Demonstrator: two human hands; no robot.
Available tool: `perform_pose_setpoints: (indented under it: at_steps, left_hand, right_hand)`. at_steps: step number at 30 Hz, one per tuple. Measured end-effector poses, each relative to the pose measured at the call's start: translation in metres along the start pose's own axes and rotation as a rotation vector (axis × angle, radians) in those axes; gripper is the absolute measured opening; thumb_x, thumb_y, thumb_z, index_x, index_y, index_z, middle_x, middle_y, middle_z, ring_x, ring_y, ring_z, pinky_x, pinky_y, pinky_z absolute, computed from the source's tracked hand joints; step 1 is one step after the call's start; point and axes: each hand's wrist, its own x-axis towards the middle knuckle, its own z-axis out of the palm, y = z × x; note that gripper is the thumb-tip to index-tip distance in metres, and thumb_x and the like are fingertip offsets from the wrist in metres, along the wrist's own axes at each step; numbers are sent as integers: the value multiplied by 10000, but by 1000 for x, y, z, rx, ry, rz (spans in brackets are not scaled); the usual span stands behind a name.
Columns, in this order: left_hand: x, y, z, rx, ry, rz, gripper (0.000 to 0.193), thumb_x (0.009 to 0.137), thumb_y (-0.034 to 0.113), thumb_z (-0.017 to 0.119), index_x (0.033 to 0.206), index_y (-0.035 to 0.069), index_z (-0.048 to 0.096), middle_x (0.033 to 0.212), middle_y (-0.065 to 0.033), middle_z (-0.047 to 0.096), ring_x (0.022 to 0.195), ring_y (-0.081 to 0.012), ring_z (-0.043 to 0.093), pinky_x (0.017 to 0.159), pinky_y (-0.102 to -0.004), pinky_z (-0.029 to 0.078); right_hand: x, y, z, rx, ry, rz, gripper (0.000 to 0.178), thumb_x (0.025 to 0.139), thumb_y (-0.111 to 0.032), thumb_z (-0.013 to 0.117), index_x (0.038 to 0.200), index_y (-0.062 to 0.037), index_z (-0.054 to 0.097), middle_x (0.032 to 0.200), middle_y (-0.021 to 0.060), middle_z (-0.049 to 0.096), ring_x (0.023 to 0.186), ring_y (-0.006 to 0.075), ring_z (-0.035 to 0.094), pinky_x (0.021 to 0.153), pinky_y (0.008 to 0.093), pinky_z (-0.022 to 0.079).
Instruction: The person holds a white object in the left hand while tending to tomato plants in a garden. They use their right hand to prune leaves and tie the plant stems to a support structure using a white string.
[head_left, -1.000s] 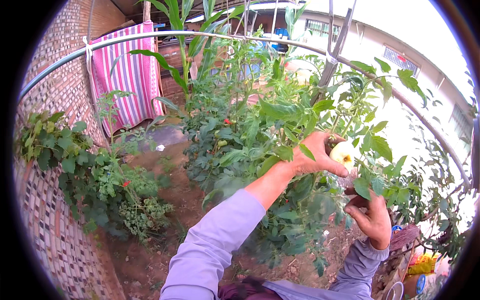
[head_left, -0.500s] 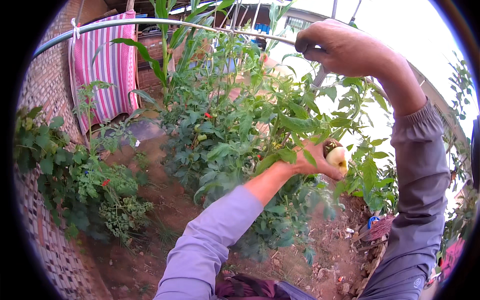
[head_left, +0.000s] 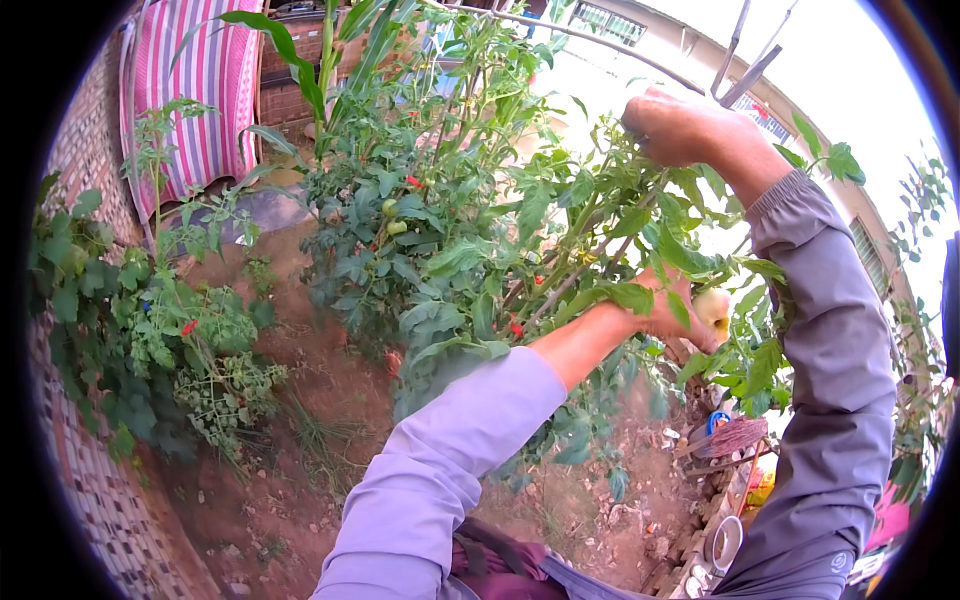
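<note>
Thumb and fingers of the left hand (head_left: 658, 316) pinch a large pale tomato (head_left: 712, 308), curving around its left side; the thumb lies low against the fruit, and leaves hide part of the fingers. The tomato hangs among green tomato leaves (head_left: 762, 366), right of the main stems. Higher up, the right hand (head_left: 672, 128) sits at the top of the tomato plant (head_left: 600, 200), its fingers bent inward; I cannot tell whether they pinch a shoot. 2 sleeved forearms, 1 per side, frame the foliage.

To the left, 2 small green tomatoes (head_left: 397, 228) hang just below a red tomato (head_left: 414, 182). Beyond, a pink striped cloth (head_left: 200, 100) hangs beside a brick wall (head_left: 90, 450). At lower right, a reddish bristle bundle (head_left: 735, 437) lies near a white bucket (head_left: 724, 543).
</note>
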Motion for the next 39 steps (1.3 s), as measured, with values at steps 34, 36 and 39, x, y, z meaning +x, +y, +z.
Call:
perform_pose_setpoints:
  at_steps: [34, 36, 39]
  left_hand:
    - [15, -37, -40, -379, -19, -15, 712, 594, 131, 875, 1199, -56, 548, 1010, -77, 658, 901, -131, 612, 832, -293, 500]
    - [16, -38, -43, -390, -16, -18, 710, 583, 140, 877, 1187, -55, 558, 1027, -91, 661, 918, -149, 624, 843, -298, 504]
    - [16, -39, -47, -413, -55, 0, 678, 583, 157, 883, 1154, -51, 582, 1029, -102, 668, 923, -158, 633, 845, -290, 505]
  right_hand:
    - [-221, -83, 103, 1840, 1396, 319, 173, 960, -140, 547, 1025, 14, 589, 858, 100, 610, 684, 151, 590, 596, 269, 503]
    - [-214, -92, 125, 2070, 1311, 434, 152, 963, -143, 544, 990, 2, 579, 831, 77, 601, 681, 142, 591, 588, 271, 510]
    - [-200, -102, 156, 2239, 1244, 514, 144, 960, -152, 552, 965, -10, 577, 826, 58, 600, 684, 130, 593, 592, 271, 521]
